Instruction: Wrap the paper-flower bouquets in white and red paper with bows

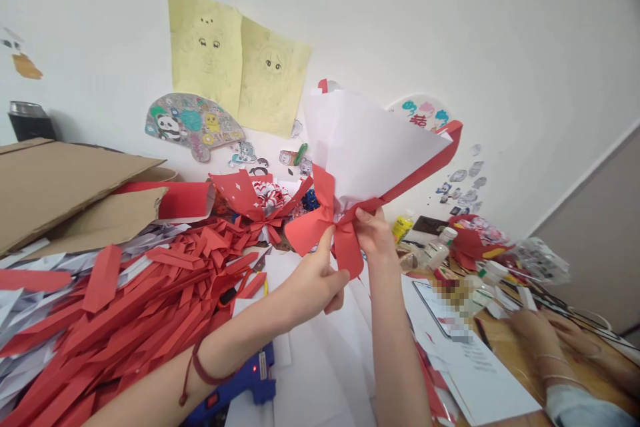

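A cone-shaped bouquet wrapper of white paper (367, 147) with red paper edging stands tilted in front of the wall. Around its narrow neck sits a red paper bow (349, 250) with broad loops and tails. My right hand (374, 230) grips the neck from the right, its fingers partly hidden behind the red paper. From the left, my left hand (313, 280) presses its index fingertip on the middle of the bow, the other fingers curled and the thumb bent. Below my left forearm lies a blue glue gun (250, 377) with a small red light.
Folded red paper strips (150, 307) heap up at left beside cardboard (70, 187). A finished red bouquet (265, 203) stands behind. White sheets (320, 367) lie beneath my arms. At right are a phone (433, 307), bottles (440, 247) and another person's hands (537, 333).
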A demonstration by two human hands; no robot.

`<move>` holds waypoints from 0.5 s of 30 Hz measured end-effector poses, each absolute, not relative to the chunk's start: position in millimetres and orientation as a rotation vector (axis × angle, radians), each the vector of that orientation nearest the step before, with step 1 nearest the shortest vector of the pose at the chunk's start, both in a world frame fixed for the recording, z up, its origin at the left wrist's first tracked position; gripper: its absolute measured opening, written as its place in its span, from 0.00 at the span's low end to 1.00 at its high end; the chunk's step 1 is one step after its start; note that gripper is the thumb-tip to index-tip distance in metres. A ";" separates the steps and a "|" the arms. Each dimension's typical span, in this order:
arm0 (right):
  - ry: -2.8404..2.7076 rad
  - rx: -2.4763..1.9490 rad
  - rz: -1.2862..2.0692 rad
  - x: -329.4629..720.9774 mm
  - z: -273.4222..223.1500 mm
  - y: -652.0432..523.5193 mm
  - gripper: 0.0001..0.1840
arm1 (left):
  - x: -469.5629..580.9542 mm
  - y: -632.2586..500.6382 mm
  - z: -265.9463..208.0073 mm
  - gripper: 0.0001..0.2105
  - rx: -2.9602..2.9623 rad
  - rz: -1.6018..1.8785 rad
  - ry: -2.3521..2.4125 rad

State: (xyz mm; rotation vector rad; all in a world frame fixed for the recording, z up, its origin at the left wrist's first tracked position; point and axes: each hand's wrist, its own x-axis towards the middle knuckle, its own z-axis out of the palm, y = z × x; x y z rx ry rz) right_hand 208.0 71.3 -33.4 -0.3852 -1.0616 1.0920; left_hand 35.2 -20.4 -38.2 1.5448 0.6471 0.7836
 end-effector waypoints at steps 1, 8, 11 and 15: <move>-1.066 -0.384 1.094 208.0 -33.8 71.2 0.22 | 35.2 -20.3 -38.0 0.43 1.548 0.783 0.645; -1.081 -0.405 1.085 207.4 -33.5 70.8 0.21 | 34.0 -19.8 -36.9 0.43 1.586 0.790 0.670; -1.094 -0.385 1.083 206.9 -32.9 72.4 0.21 | 34.2 -19.2 -38.6 0.43 1.587 0.811 0.667; -1.107 -0.380 1.058 206.5 -33.0 74.4 0.21 | 34.7 -18.7 -41.6 0.42 1.621 0.826 0.667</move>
